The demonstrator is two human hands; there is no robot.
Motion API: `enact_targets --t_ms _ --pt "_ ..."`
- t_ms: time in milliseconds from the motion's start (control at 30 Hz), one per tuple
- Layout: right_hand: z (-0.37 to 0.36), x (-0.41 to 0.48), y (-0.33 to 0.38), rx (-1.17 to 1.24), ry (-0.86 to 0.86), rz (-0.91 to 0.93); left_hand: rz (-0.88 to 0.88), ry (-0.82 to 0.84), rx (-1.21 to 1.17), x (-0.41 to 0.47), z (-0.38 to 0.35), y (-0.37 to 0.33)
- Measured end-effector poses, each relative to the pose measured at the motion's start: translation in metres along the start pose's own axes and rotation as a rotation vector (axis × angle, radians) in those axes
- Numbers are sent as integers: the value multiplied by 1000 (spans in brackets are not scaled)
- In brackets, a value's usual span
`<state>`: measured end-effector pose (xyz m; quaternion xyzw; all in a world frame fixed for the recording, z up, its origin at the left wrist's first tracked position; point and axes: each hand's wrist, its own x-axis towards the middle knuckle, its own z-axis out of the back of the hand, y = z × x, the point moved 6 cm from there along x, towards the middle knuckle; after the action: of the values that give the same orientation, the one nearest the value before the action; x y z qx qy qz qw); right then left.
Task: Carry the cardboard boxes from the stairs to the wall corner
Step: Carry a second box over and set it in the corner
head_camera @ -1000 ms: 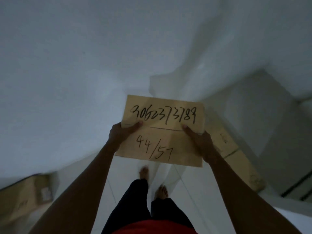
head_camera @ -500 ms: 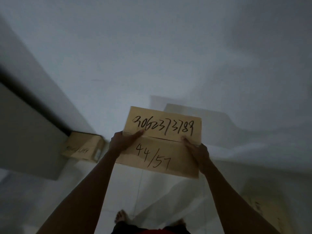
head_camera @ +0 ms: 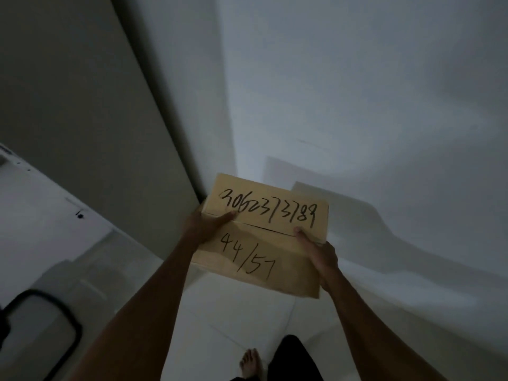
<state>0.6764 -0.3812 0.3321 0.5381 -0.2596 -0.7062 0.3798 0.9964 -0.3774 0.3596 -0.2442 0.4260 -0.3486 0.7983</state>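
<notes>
I hold a flat piece of brown cardboard (head_camera: 265, 237) out in front of me, with "3062373789" and "44/57" handwritten on it in black. My left hand (head_camera: 204, 226) grips its left edge, thumb on top. My right hand (head_camera: 319, 255) grips its right edge, thumb pressed near the fold line. The cardboard hides the floor right behind it, at the foot of the wall corner (head_camera: 202, 193). No cardboard boxes show in this view.
A grey door or panel (head_camera: 90, 127) stands at the left, meeting the white wall (head_camera: 357, 105) ahead. A white appliance (head_camera: 44, 215) with a black looped handle (head_camera: 41, 323) sits at lower left. My bare foot (head_camera: 251, 364) is on pale floor tiles.
My view has swung left: the small box by the grey panel is gone from sight behind the cardboard, and the white appliance has come into view. Both hands keep the same grip.
</notes>
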Motion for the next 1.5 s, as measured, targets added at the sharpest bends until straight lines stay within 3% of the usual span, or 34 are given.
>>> enact_targets --t_ms 300,600,1033,1233,1500 --pt "-117 80 35 -111 51 -75 113 -23 69 120 64 43" --pt "-210 160 25 -216 6 -181 102 23 169 250 73 76" --pt "-338 281 -134 -201 -98 -399 75 140 431 437 3 218" --pt "-396 358 -194 -132 -104 -354 42 81 343 525 -28 259" --pt "-429 429 -212 -59 -134 -321 34 8 305 589 -54 292"
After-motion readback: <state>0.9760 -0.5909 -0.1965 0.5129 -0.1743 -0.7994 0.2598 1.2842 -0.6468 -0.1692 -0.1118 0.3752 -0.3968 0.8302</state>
